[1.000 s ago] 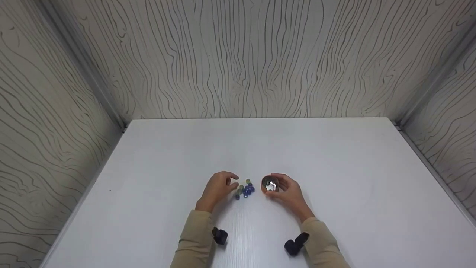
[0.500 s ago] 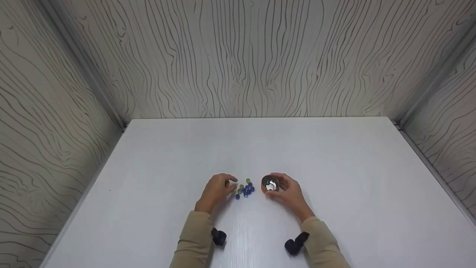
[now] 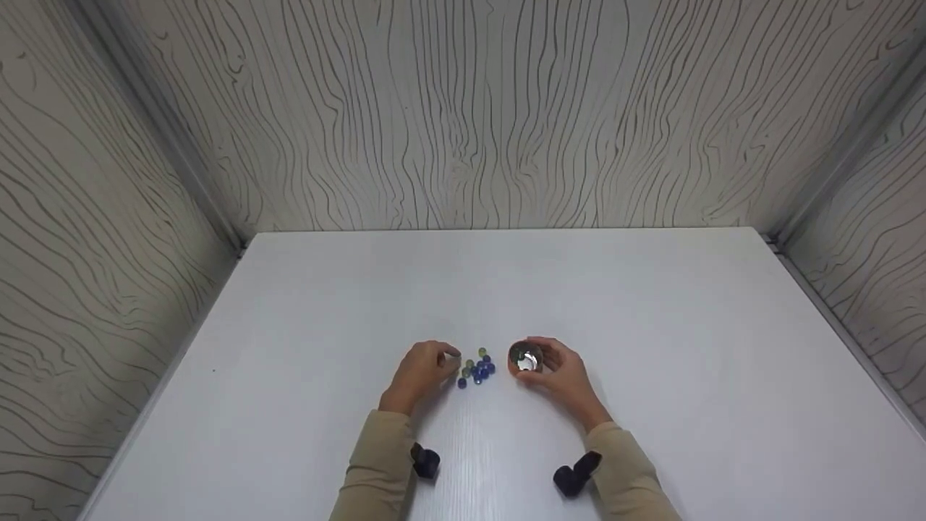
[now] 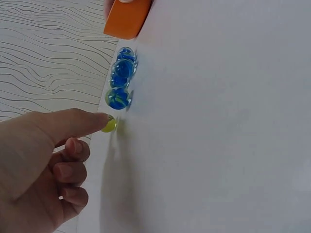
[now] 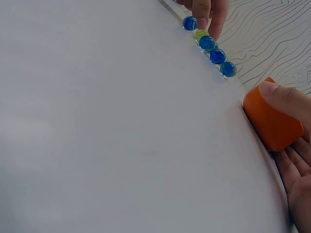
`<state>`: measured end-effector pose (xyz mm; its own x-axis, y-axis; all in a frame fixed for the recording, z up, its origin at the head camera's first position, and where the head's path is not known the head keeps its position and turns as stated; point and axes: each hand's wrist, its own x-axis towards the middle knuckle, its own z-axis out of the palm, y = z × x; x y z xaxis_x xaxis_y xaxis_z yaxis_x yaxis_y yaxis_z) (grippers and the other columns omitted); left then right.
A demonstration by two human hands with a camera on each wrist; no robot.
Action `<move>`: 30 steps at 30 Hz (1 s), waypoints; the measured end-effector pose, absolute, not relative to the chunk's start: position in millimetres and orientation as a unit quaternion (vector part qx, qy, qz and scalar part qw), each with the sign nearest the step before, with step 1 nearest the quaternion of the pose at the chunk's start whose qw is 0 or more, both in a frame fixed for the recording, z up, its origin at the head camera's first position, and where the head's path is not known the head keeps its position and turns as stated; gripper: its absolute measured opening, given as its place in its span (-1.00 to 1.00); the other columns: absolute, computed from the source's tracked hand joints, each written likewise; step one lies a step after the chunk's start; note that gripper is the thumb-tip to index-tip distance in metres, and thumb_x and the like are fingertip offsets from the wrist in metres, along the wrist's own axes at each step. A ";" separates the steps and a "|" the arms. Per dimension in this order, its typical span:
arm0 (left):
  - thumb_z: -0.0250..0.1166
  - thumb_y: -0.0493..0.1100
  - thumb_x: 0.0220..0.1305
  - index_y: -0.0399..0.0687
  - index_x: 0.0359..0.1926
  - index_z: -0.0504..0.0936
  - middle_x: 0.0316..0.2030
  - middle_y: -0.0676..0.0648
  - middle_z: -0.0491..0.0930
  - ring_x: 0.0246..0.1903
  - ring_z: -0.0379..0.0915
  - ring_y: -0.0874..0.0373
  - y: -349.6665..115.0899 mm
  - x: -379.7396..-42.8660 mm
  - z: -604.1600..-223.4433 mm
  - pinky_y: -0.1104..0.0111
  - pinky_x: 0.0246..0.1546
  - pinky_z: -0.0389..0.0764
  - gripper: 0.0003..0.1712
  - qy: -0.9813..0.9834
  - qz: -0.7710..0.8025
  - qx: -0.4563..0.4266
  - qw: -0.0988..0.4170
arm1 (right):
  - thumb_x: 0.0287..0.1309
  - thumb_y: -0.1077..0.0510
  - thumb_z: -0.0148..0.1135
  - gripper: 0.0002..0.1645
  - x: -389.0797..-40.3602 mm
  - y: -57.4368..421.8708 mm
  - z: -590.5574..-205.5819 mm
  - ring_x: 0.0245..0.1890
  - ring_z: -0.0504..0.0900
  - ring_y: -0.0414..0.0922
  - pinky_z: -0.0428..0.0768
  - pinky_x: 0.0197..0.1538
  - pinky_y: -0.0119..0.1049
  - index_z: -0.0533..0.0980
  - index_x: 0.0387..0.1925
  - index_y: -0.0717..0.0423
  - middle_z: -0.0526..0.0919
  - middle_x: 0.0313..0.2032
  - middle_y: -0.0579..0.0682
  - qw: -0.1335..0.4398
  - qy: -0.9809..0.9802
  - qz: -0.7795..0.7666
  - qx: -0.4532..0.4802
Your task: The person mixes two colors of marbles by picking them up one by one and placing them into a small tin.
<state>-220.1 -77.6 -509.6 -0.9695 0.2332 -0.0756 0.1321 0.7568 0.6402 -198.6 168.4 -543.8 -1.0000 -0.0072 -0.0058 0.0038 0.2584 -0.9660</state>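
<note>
White surface (image 3: 325, 304): the left hand (image 3: 422, 370) arches at nine o'clock of marbles (image 3: 484, 373), pinch unclear; right hand (image 3: 569, 373) clasps orange cup (image 5: 272, 124) at three.

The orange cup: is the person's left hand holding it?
No, the right hand holds the orange cup, while the left hand is beside the glass marbles.

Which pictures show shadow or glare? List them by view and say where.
Head view: a pale sheen on the table toward the bottom of the frame, the marbles too small for detail; left wrist view: a long soft shadow running down from the yellow marble; right wrist view: faint glare near the left edge, a narrow dark shadow along the orange cup.
</note>
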 end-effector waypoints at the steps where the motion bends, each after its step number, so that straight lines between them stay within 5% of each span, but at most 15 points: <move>1: 0.24 -0.21 0.25 -0.10 -0.08 0.71 -0.38 -0.05 0.59 -0.42 0.34 0.20 -77.9 -220.3 -510.0 0.38 -0.36 0.38 -0.76 0.934 0.335 0.100 0.074 | -0.19 0.22 0.53 -0.26 -198.8 168.5 -543.8 0.30 0.46 0.12 0.38 0.35 -0.11 0.47 0.13 0.21 0.54 0.19 0.21 0.005 0.793 -0.609 0.000; 15: 0.19 -0.26 0.27 -0.14 -0.09 0.71 -0.49 0.02 0.45 -0.48 0.28 0.22 -79.7 -221.3 -513.9 0.39 -0.39 0.31 -0.76 0.932 0.334 0.119 0.070 | -0.19 0.22 0.54 -0.26 -198.7 169.6 -545.3 0.28 0.47 0.14 0.39 0.33 -0.13 0.48 0.12 0.22 0.55 0.16 0.21 -0.001 0.793 -0.610 0.000; 30: 0.20 -0.23 0.27 -0.10 -0.09 0.71 -0.40 -0.02 0.56 -0.41 0.34 0.20 -78.7 -220.5 -513.0 0.33 -0.30 0.39 -0.76 0.935 0.332 0.104 0.073 | -0.20 0.21 0.54 -0.25 -199.8 169.4 -544.3 0.30 0.46 0.13 0.38 0.35 -0.11 0.48 0.12 0.21 0.55 0.17 0.20 0.002 0.794 -0.608 0.002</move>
<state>-220.5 -78.7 -513.0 -0.9677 0.2430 -0.0673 0.1459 0.7574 0.6365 -199.8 169.4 -544.3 -1.0000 0.0009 -0.0057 0.0057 0.2611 -0.9653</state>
